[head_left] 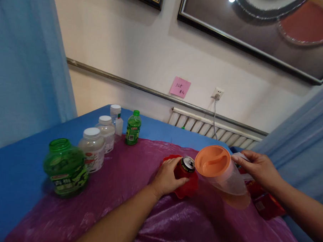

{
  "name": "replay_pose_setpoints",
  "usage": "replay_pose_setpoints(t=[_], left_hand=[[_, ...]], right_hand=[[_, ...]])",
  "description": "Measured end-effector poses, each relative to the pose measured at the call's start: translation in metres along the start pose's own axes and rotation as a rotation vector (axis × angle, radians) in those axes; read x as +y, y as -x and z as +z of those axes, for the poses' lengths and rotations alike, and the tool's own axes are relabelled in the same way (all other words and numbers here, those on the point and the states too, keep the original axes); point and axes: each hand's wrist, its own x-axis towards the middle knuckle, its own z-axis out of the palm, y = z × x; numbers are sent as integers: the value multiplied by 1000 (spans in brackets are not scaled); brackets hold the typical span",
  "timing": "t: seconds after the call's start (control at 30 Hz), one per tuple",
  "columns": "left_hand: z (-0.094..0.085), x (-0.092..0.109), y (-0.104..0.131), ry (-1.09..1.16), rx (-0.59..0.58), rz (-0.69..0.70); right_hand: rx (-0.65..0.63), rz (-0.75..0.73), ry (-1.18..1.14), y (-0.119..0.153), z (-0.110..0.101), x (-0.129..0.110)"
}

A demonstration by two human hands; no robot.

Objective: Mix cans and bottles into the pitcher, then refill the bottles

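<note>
My left hand (168, 176) is wrapped round a dark red drink can (187, 165) with an opened silver top. The can stands upright over a red wavy-edged dish (182, 192); its base is hidden by my fingers. In my right hand (260, 166) is the pale handle of a clear plastic jug (231, 182) with an orange lid (213, 161). The jug leans left toward the can, its lid close beside the can's rim. A brownish patch shows at its lower end; whether that is liquid inside, I cannot tell.
Red packages (268, 203) lie under my right forearm. Along the left stand a large green open jar (64, 168), several clear white-capped jars (93, 150) and a green bottle (133, 128). Purple plastic sheeting (114, 201) covers the blue table (16, 170). A radiator (199, 126) stands behind.
</note>
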Motion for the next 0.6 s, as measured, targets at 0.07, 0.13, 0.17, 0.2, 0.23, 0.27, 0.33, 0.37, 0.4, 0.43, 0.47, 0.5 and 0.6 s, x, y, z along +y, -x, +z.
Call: replay_pose_setpoints(t=[0.07, 0.13, 0.17, 0.2, 0.23, 0.27, 0.33, 0.37, 0.4, 0.43, 0.47, 0.5, 0.6], left_hand=[[0, 0, 0, 3, -2, 1], [0, 0, 0, 5, -3, 3], [0, 0, 0, 6, -2, 4], [0, 0, 0, 6, -1, 4], [0, -1, 0, 6, 2, 4], [1, -1, 0, 6, 3, 4], [1, -1, 0, 5, 8, 5], [1, -2, 0, 8, 9, 6], [1, -2, 0, 11, 9, 8], [1, -2, 0, 16, 7, 9], [1, -2, 0, 21, 3, 10], [1, -2, 0, 24, -2, 9], [1, -2, 0, 24, -7, 4]], right_hand=[[-5, -1, -8, 0, 0, 2], [-8, -7, -11, -1, 0, 3], [-9, -10, -8, -1, 0, 3], [-9, -13, -4, -1, 0, 3], [-9, -13, -1, 0, 1, 3], [-9, -9, 0, 0, 1, 3], [-4, 4, -7, 1, 2, 4], [-1, 11, -13, 1, 2, 4], [2, 17, -22, 2, 2, 5], [6, 21, -31, 2, 3, 5], [9, 26, -40, 3, 3, 6], [10, 31, -51, 3, 3, 7], [10, 45, -93, 3, 4, 12]])
